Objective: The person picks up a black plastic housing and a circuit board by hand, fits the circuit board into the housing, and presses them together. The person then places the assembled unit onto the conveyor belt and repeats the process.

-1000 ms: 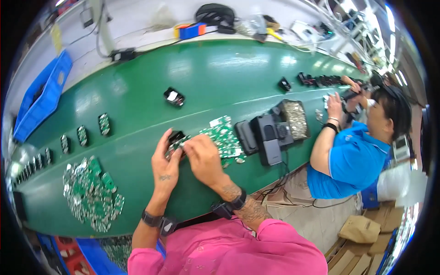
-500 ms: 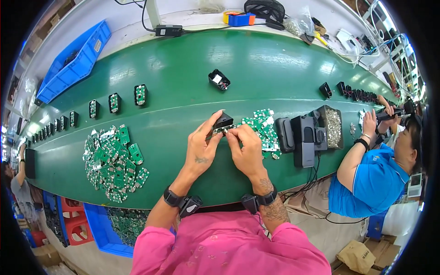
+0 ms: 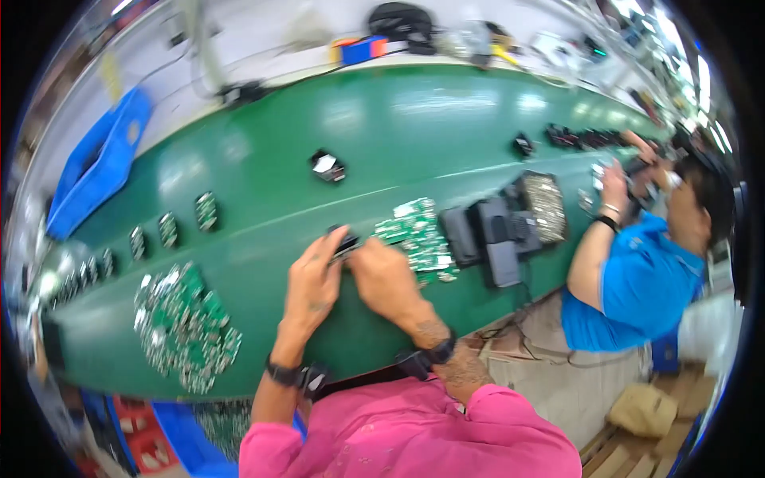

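A small black plastic housing [image 3: 344, 240] is held over the green table between my hands. My left hand [image 3: 312, 277] closes around its left side, thumb and fingers gripping it. Curled fingers of my right hand [image 3: 381, 269] press at its right end; their tips are hidden and blurred. What sits inside the housing cannot be made out. Just right of my right hand lies a flat pile of green circuit boards [image 3: 418, 239]. A larger heap of similar boards [image 3: 185, 327] is left of my left hand. Farther back, another black housing [image 3: 327, 166] with a white piece inside stands alone.
Board-filled black housings [image 3: 206, 211] line up toward the left. Dark devices [image 3: 496, 239] and a tray of small metal parts [image 3: 543, 209] stand at right. Beyond them a co-worker in a blue shirt [image 3: 637, 279] works. A blue bin [image 3: 100, 163] is at back left.
The whole view has turned and blurred, so table items appear farther left. My hands stay together on the black housing, which now looks tilted differently; the board seen at my right fingertips is hidden.
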The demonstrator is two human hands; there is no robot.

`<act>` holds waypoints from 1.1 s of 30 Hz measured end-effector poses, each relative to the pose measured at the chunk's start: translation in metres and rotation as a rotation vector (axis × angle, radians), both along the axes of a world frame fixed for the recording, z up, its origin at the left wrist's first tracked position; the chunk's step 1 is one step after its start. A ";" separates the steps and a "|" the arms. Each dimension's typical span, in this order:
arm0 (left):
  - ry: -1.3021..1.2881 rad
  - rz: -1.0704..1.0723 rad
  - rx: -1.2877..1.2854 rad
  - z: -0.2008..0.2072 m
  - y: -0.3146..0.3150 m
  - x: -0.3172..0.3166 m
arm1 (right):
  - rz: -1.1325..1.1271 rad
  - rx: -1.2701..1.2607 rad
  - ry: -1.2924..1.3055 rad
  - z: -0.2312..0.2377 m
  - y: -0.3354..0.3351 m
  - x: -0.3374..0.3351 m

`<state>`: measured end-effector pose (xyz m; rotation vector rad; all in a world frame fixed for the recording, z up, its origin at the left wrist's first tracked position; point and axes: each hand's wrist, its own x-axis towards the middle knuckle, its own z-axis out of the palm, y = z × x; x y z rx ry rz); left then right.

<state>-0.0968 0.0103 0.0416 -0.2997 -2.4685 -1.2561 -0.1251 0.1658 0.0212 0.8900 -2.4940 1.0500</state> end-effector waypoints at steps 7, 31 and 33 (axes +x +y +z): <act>-0.028 -0.039 -0.016 0.012 -0.006 0.008 | 0.052 -0.188 -0.035 0.000 -0.003 0.001; 0.081 0.104 -0.076 0.004 0.015 0.012 | -0.029 -0.227 0.006 -0.003 -0.008 0.008; 0.074 0.139 -0.081 0.002 0.009 0.015 | -0.009 -0.252 -0.027 0.003 -0.014 0.010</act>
